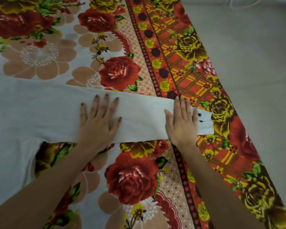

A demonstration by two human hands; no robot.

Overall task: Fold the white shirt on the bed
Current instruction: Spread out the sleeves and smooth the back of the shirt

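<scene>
The white shirt (40, 109) is thin, soft cloth, so it is likely light and limp: it should drape, crease easily and slide a little over the printed sheet beneath it, with no stiffness to hold a fold unless it is pressed flat. A sensible place to take hold for the next fold looks like the cuff end of the sleeve (203, 123), pinched at its edge, while the other palm pins the cloth near the shoulder so the body does not drag along.

The shirt lies on the bed (122, 176), spread over a floral bedsheet of red and yellow roses. Its body fills the left of the view and runs out of frame; one long sleeve stretches rightward towards the bed's edge, smooth and nearly flat. Two small dark dots show at the cuff, perhaps buttons, though this is too small to tell.

The left hand (97, 123) rests open on the middle of the sleeve, fingers spread, palm down, gripping nothing. The right hand (182, 123) is also open and flat, fingers together, pressing the sleeve just short of the cuff.
</scene>
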